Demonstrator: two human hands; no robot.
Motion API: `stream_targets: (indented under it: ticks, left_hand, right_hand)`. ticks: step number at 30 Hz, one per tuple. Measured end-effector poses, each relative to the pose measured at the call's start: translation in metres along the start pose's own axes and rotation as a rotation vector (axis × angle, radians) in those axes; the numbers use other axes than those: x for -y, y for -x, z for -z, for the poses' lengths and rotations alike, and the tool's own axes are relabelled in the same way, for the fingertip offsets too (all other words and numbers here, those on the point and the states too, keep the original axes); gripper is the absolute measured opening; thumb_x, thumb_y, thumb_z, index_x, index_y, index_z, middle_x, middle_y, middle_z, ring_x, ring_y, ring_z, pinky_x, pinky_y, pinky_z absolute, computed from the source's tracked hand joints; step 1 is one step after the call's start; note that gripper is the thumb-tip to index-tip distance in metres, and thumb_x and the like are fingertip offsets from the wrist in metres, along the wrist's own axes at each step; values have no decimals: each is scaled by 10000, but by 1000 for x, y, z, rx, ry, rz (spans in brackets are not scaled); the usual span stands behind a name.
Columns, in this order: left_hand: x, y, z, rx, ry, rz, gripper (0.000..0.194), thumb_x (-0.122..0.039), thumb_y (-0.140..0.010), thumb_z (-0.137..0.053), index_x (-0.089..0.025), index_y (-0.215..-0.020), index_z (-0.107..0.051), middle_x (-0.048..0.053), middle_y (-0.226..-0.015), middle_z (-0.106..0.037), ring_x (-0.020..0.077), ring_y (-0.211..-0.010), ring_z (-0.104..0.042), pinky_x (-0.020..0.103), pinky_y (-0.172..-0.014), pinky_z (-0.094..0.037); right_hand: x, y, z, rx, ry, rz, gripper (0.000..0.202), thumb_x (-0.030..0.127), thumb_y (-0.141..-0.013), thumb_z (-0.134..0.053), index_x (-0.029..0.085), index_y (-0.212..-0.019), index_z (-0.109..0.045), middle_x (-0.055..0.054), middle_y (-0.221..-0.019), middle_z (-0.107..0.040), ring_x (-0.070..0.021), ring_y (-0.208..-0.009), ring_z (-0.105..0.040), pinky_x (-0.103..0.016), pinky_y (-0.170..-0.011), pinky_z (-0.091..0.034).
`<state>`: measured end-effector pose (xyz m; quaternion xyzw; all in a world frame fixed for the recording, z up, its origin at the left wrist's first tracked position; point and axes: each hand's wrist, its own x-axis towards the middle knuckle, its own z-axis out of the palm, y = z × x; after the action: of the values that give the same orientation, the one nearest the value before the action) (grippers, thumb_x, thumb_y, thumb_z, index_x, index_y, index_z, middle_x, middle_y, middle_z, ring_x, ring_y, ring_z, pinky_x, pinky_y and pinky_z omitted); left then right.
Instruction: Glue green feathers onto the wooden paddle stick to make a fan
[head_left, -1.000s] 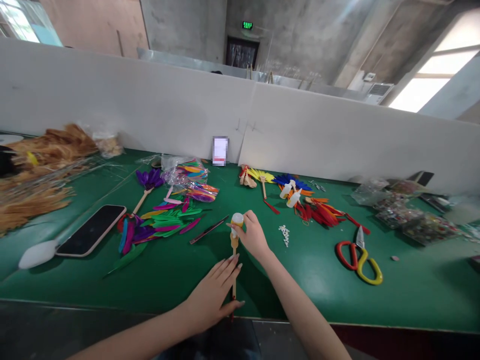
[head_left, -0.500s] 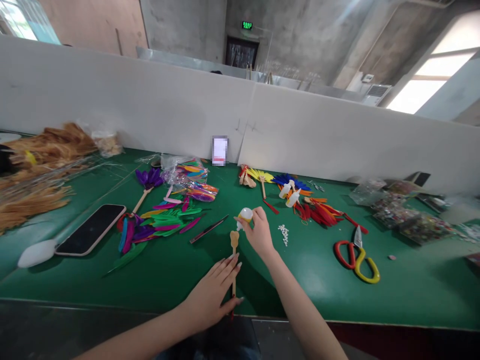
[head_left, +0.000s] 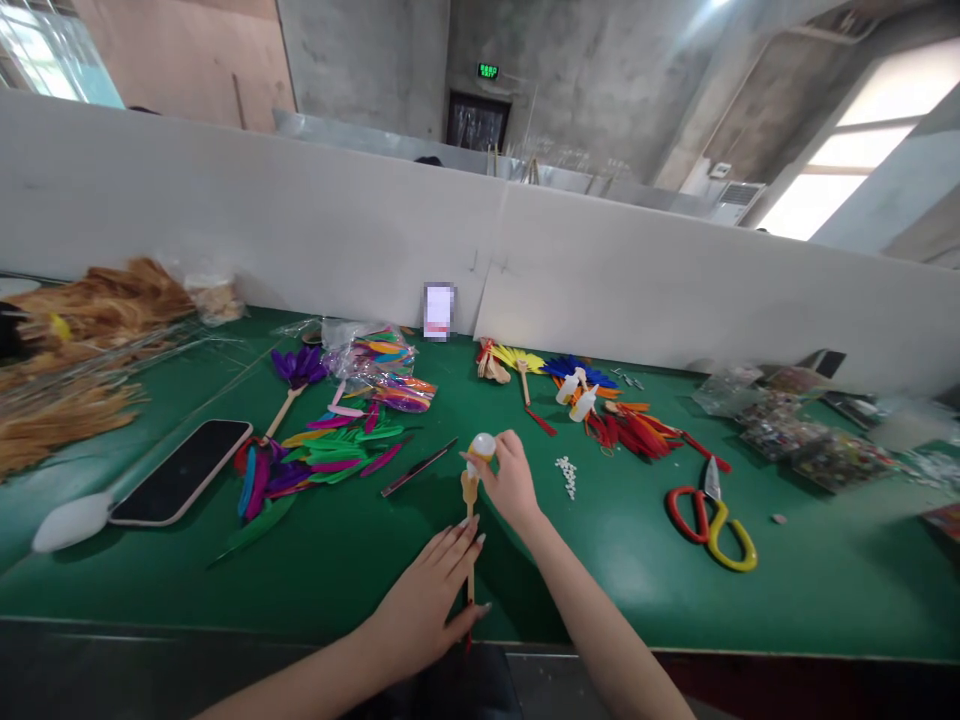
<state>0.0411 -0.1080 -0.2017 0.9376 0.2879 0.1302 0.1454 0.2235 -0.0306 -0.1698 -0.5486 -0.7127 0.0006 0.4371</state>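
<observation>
My right hand pinches a small glue bottle with a white base and a yellowish band. The bottle is tipped nozzle down over the rounded head of a wooden fan handle; whether the tip touches the wood I cannot tell. My left hand holds the handle's lower part down on the table, fingers laid across it and thumb near its lower end, where something red hangs. Right of my right hand lies a small heap of white pieces. Dark tweezers lie to the left.
Colourful feathers, a purple feather fan and a phone lie left. Scissors with red and yellow handles lie right. Farther back are white bottles, red feathers and a yellow fan. A white partition stands behind.
The glue bottle in my right hand has moved slightly left and tipped over the handle's head. My left hand stays on the handle. The camera view has shifted a little.
</observation>
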Motion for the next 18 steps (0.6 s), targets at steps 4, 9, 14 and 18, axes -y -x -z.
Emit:
stream_targets:
  ticks: [4,9,14,18]
  left_hand:
    - [0,0,-1,-9,11,-1,622,-422,-911,-433,-167,-1444,-239,115,-1510,-229,248,-1372,-253,439,-1085,-331]
    - [-1,1,0,-12,24,7,613,-421,-917,-421,-180,-1448,-231,112,-1512,-221,254,-1374,-246,451,-1086,-324]
    - [-2,0,3,6,32,16,611,-442,-917,-415,-176,-1441,-248,112,-1511,-225,251,-1374,-247,448,-1092,-316]
    - [-2,0,4,2,32,11,603,-440,-918,-412,-178,-1438,-254,111,-1510,-230,249,-1374,-248,450,-1087,-326]
  right_hand:
    - [-2,1,1,-13,-4,-12,189,341,-887,-511,214,-752,-476,-32,-781,-445,-193,-734,-481,-308,-641,-435]
    - [-4,0,2,10,-14,-2,163,321,-861,-550,214,-744,-513,-26,-775,-464,-191,-743,-491,-300,-648,-434]
    - [0,-1,1,15,-24,-1,177,334,-855,-554,217,-731,-508,-26,-775,-467,-191,-743,-492,-305,-652,-436]
    - [2,1,0,6,-25,-11,196,345,-874,-525,218,-730,-489,-28,-777,-457,-187,-724,-484,-306,-635,-439]
